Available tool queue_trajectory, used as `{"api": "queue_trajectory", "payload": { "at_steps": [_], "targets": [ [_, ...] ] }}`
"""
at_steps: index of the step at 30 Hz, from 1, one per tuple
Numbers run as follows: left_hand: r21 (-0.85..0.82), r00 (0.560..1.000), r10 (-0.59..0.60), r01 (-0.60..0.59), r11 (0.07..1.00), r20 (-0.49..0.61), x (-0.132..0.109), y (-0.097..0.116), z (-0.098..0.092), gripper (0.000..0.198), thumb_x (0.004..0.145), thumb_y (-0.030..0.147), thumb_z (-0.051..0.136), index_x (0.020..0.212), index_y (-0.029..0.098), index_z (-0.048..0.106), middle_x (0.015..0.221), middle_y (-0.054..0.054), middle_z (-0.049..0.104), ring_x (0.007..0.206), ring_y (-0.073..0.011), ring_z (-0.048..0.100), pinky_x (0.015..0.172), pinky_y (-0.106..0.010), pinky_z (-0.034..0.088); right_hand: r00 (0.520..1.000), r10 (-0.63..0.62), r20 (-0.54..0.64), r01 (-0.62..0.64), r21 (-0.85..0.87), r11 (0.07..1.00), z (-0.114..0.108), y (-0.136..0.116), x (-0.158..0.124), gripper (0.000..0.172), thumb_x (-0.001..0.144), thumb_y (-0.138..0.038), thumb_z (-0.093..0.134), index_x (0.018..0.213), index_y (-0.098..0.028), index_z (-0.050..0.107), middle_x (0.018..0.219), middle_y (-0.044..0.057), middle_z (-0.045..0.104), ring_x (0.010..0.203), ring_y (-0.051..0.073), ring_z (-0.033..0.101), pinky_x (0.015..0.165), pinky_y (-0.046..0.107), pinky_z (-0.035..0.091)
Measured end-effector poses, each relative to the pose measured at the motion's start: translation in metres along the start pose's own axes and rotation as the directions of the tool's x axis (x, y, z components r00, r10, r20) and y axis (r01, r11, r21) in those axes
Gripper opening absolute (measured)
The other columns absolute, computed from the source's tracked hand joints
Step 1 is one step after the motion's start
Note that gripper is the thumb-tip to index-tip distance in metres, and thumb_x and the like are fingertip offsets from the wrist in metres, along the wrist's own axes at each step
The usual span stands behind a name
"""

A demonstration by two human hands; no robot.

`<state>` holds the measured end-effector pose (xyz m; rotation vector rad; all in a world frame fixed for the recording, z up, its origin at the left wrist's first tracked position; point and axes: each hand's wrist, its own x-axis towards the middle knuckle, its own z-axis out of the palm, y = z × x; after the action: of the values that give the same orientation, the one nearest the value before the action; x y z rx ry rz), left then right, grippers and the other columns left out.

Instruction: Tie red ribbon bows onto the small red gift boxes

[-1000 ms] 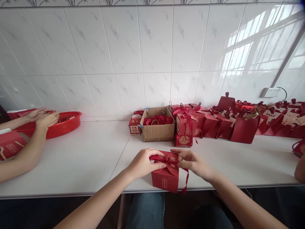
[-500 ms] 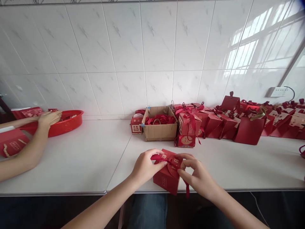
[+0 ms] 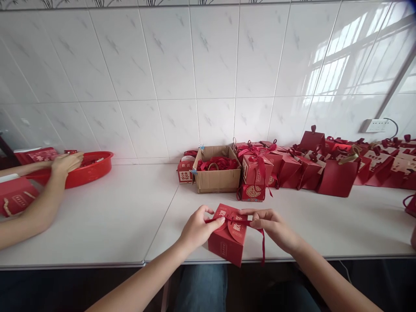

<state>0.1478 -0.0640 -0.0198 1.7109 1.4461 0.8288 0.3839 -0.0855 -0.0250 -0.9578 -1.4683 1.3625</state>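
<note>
A red gift box [image 3: 226,242] with pale printed characters stands on the table before me, close to the front edge. A dark red ribbon [image 3: 263,247] runs through slots in its top flaps, and one end hangs down at the right. My left hand [image 3: 202,226] is closed on the ribbon at the left of the top, thumb lying over the flap. My right hand [image 3: 273,225] pinches the ribbon at the right side, pulling it out straight. Its index finger reaches along the box's top edge.
A cardboard box [image 3: 218,182] of red ribbons stands behind, with a small red box [image 3: 185,172] beside it. Many red gift boxes [image 3: 336,175] line the wall at right. At left, another person's hand [image 3: 68,162] is over a red basin [image 3: 97,167].
My right hand has moved right and slightly up, drawing the ribbon taut across the top. The ribbon's bunched part has flattened, showing more of the flaps.
</note>
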Motion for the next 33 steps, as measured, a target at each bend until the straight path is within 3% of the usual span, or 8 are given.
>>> {"api": "queue_trajectory", "payload": {
  "at_steps": [6, 13, 19, 23, 28, 30, 33],
  "targets": [
    [0.017, 0.999, 0.045, -0.045, 0.999, 0.017, 0.002, 0.001, -0.002, 0.035, 0.075, 0.054, 0.054, 0.072, 0.020, 0.058, 0.065, -0.001, 0.065, 0.063, -0.0202, 0.060, 0.058, -0.027, 0.039, 0.999, -0.035, 0.006, 0.035, -0.021, 0.999, 0.002, 0.000, 0.004, 0.029, 0.073, -0.032, 0.066, 0.055, -0.017, 0.051, 0.113, 0.008, 0.066, 0.087, 0.022, 0.056, 0.083, 0.036, 0.039],
    [0.017, 0.999, 0.053, -0.053, 0.998, 0.002, 0.000, 0.002, 0.000, 0.030, 0.079, 0.048, 0.050, 0.067, 0.021, 0.049, 0.059, 0.002, 0.055, 0.058, -0.0162, 0.051, 0.056, -0.025, 0.034, 1.000, -0.018, 0.016, 0.019, -0.029, 0.999, 0.001, 0.001, 0.004, 0.027, 0.072, -0.033, 0.067, 0.055, -0.016, 0.055, 0.117, 0.008, 0.064, 0.088, 0.022, 0.057, 0.081, 0.035, 0.039],
    [-0.020, 0.997, 0.051, -0.050, 0.999, 0.051, -0.001, 0.003, 0.001, 0.029, 0.083, 0.045, 0.045, 0.068, 0.021, 0.041, 0.061, 0.004, 0.047, 0.060, -0.0143, 0.045, 0.058, -0.025, 0.031, 0.999, -0.019, 0.040, 0.015, 0.102, 0.995, -0.005, 0.009, 0.010, 0.024, 0.068, -0.025, 0.066, 0.049, -0.016, 0.054, 0.117, 0.009, 0.065, 0.101, 0.026, 0.056, 0.088, 0.037, 0.039],
    [-0.054, 0.998, 0.035, -0.032, 0.998, 0.047, -0.002, 0.005, 0.002, 0.030, 0.083, 0.046, 0.045, 0.068, 0.021, 0.041, 0.061, 0.004, 0.049, 0.061, -0.0148, 0.047, 0.059, -0.026, 0.032, 0.998, -0.036, 0.051, 0.030, 0.108, 0.994, -0.008, 0.012, 0.016, 0.025, 0.065, -0.028, 0.070, 0.049, -0.016, 0.054, 0.112, 0.010, 0.067, 0.100, 0.027, 0.058, 0.089, 0.040, 0.041],
    [-0.084, 0.998, -0.015, 0.019, 0.996, 0.056, -0.006, 0.006, -0.006, 0.030, 0.078, 0.049, 0.053, 0.079, 0.020, 0.048, 0.068, 0.000, 0.060, 0.067, -0.0181, 0.056, 0.063, -0.028, 0.037, 0.989, -0.105, -0.108, 0.101, -0.038, 0.994, -0.009, 0.012, 0.013, 0.032, 0.072, -0.040, 0.071, 0.059, -0.017, 0.054, 0.130, 0.010, 0.054, 0.121, 0.026, 0.045, 0.096, 0.036, 0.034],
    [-0.068, 1.000, 0.020, -0.019, 0.998, 0.020, -0.009, 0.004, -0.013, 0.031, 0.074, 0.048, 0.059, 0.080, 0.020, 0.047, 0.070, 0.002, 0.058, 0.068, -0.0170, 0.054, 0.065, -0.027, 0.037, 0.987, -0.105, -0.124, 0.091, -0.114, 0.989, -0.011, 0.012, 0.008, 0.033, 0.074, -0.043, 0.070, 0.062, -0.018, 0.052, 0.118, 0.009, 0.058, 0.114, 0.024, 0.049, 0.090, 0.034, 0.037],
    [-0.123, 0.997, 0.056, -0.062, 0.990, -0.055, -0.009, 0.003, -0.028, 0.028, 0.067, 0.039, 0.066, 0.076, 0.020, 0.047, 0.071, 0.003, 0.053, 0.064, -0.0132, 0.048, 0.062, -0.025, 0.037, 0.998, -0.050, -0.043, 0.045, -0.108, 0.993, -0.017, 0.010, 0.000, 0.032, 0.075, -0.044, 0.069, 0.068, -0.019, 0.050, 0.075, 0.002, 0.061, 0.077, 0.018, 0.057, 0.071, 0.031, 0.041]
  ]
}}
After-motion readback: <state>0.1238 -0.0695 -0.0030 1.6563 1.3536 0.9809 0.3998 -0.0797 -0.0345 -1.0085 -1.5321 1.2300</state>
